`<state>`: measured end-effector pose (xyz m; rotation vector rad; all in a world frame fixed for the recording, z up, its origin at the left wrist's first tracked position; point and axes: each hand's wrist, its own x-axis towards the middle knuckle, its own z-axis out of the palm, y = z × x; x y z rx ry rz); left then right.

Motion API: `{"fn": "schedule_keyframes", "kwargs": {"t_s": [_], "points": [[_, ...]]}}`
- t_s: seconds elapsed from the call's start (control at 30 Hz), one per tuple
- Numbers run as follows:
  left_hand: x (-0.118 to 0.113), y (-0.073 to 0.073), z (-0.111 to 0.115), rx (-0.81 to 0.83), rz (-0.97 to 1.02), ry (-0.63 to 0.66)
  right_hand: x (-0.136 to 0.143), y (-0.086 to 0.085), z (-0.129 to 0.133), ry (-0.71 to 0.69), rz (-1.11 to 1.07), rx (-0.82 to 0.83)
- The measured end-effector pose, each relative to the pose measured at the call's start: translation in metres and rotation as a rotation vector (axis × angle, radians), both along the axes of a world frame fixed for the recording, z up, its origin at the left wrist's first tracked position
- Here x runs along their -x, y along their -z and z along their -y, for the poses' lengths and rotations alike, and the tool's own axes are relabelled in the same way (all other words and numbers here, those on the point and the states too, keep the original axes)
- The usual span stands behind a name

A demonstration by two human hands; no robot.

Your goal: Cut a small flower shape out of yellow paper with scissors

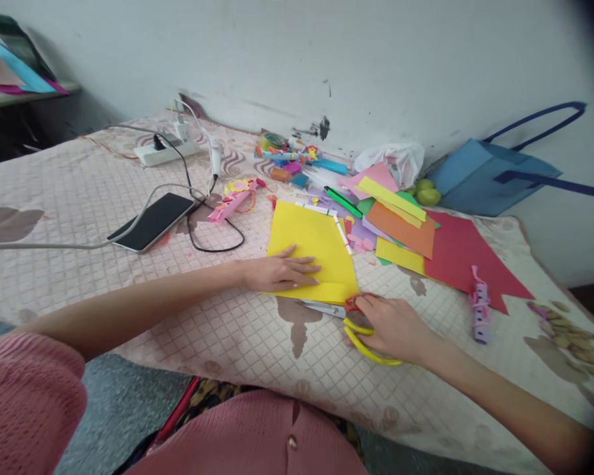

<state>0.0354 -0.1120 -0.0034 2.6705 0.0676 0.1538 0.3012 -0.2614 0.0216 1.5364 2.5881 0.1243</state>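
A yellow sheet of paper (301, 241) lies on the patterned tablecloth in front of me. Its near edge shows a folded or raised strip. My left hand (282, 272) rests flat on the sheet with the fingers stretched out to the right. At the sheet's near right corner, my right hand (386, 324) grips scissors (371, 353) with yellow and red handles. Their metal blades point left along the near edge of the paper, partly under it. Whether they are cutting is not clear. White sticks with coloured bands (343, 235) lie at the sheet's far right side.
Coloured paper pieces (400, 227) overlap a red sheet (468, 254) on the right. A rolled purple paper tube (480, 313) lies nearer. To the left are a phone (151, 223), cables and a power strip (165, 153). A blue bag (490, 175) leans against the wall.
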Motion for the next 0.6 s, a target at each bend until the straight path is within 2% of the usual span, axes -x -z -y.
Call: {"fn": "schedule_keyframes", "kwargs": {"t_s": [0.17, 0.4, 0.6], "points": [[0.014, -0.005, -0.007, 0.009, 0.014, -0.049, 0.000, 0.000, 0.000, -0.005, -0.026, -0.014], [0.021, 0.006, -0.008, -0.008, -0.009, -0.057, 0.005, -0.001, -0.003, 0.006, 0.007, -0.024], [0.021, 0.005, -0.008, -0.044, -0.027, -0.051, 0.008, 0.000, -0.005, -0.020, -0.036, -0.044]]}}
